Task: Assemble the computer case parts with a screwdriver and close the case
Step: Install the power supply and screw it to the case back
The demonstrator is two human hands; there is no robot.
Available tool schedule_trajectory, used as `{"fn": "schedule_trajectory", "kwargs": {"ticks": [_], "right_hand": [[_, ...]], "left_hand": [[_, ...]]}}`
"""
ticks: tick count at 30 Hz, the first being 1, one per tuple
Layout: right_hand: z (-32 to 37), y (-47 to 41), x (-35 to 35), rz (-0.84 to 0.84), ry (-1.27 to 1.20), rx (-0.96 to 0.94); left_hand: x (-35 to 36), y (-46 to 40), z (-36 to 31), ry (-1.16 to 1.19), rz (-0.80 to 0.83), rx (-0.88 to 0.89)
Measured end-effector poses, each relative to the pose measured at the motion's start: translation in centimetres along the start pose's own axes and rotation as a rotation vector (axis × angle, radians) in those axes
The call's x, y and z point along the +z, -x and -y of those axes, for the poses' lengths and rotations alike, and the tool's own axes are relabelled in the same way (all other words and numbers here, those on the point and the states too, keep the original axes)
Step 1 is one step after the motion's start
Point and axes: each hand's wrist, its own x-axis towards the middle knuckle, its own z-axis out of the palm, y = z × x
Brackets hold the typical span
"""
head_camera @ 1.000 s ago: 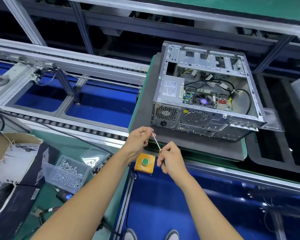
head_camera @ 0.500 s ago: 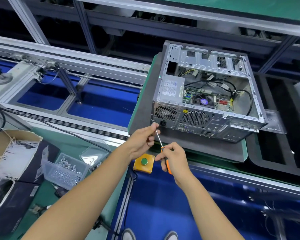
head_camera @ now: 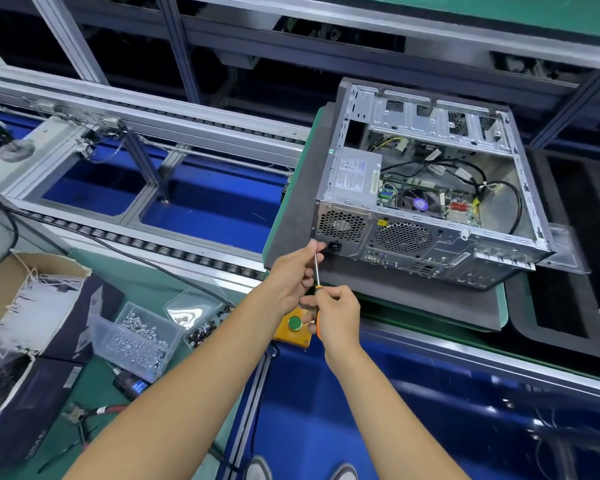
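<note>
The computer case (head_camera: 426, 188) is bare grey sheet metal with a dull sheen, its rear panel punched with perforated grilles. It lies on a matt dark pad (head_camera: 378, 289) that looks like foam. The screwdriver (head_camera: 316, 271) has a thin bright metal shaft and a glossy orange plastic handle. Near the bench's left edge, a clear plastic box (head_camera: 136, 341) holds shiny metal screws beside a torn brown cardboard carton (head_camera: 32, 282). The bench (head_camera: 146, 282) surface is matt green.
</note>
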Motion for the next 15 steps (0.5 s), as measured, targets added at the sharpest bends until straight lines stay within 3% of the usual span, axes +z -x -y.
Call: {"fn": "schedule_trajectory", "kwargs": {"ticks": [15], "right_hand": [[-3.3, 1.1, 0.5, -0.078, -0.102, 0.07]], "left_hand": [[-0.9, 0.3, 2.2, -0.334, -0.153, 0.082]]}}
